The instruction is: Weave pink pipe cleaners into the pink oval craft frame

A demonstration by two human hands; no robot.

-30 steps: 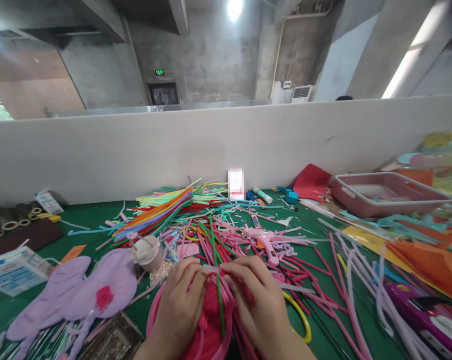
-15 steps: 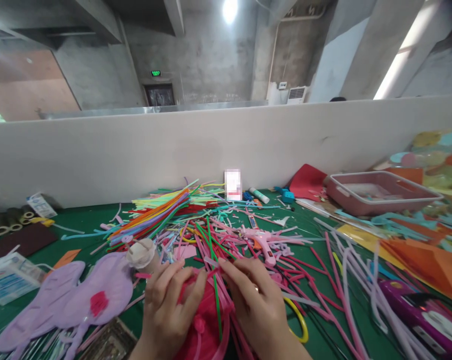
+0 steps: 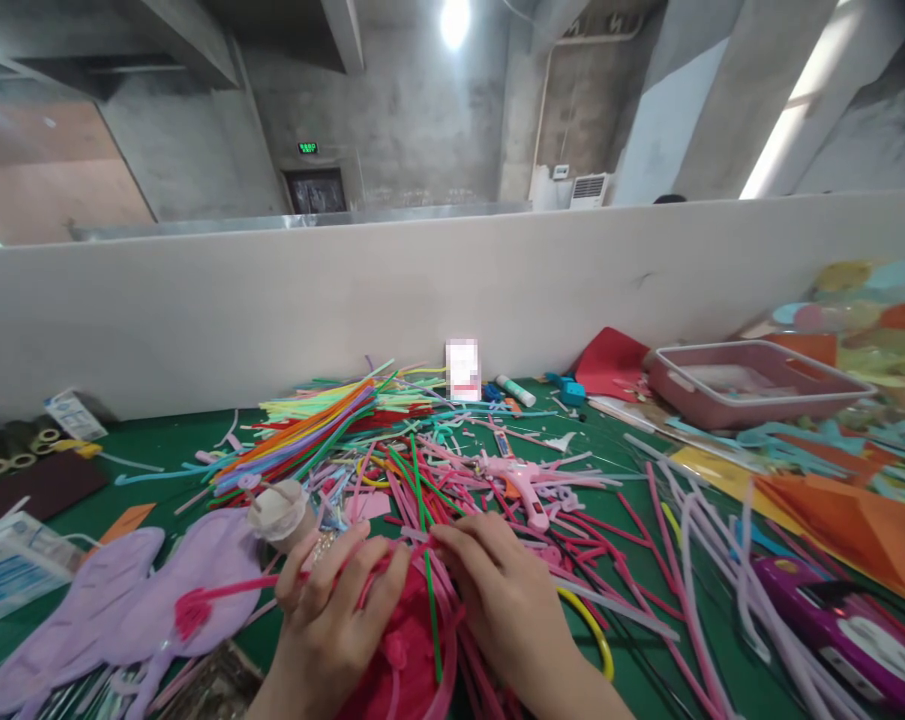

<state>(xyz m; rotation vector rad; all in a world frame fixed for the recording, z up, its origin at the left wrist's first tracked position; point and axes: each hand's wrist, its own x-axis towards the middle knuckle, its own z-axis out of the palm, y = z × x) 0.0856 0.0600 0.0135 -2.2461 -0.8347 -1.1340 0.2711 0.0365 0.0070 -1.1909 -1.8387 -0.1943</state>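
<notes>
My left hand (image 3: 336, 615) has its fingers curled round a bright pink pipe cleaner (image 3: 243, 584), whose free end sticks out to the left over a lilac fuzzy butterfly shape (image 3: 141, 600). Thumb and fingers of my right hand (image 3: 501, 600) pinch the same pink strand near the middle. Below and between both hands is a round pink-red piece (image 3: 403, 665) with a small knob on it, partly hidden by the left hand. A green pipe cleaner (image 3: 432, 610) and several pink ones run beside it, close to the right hand.
A pink glue gun (image 3: 523, 485) lies among loose pipe cleaners beyond my right hand. Further back is a multicoloured bundle (image 3: 294, 440). A small white cup (image 3: 276, 515) stands at left. On the right are a pink basket (image 3: 759, 400) and a purple device (image 3: 842, 630).
The pink pipe cleaner's end now reaches left across the lilac butterfly shape. My left hand has tilted slightly, and the right fingers have drawn a little closer to the left. The view has shifted slightly.
</notes>
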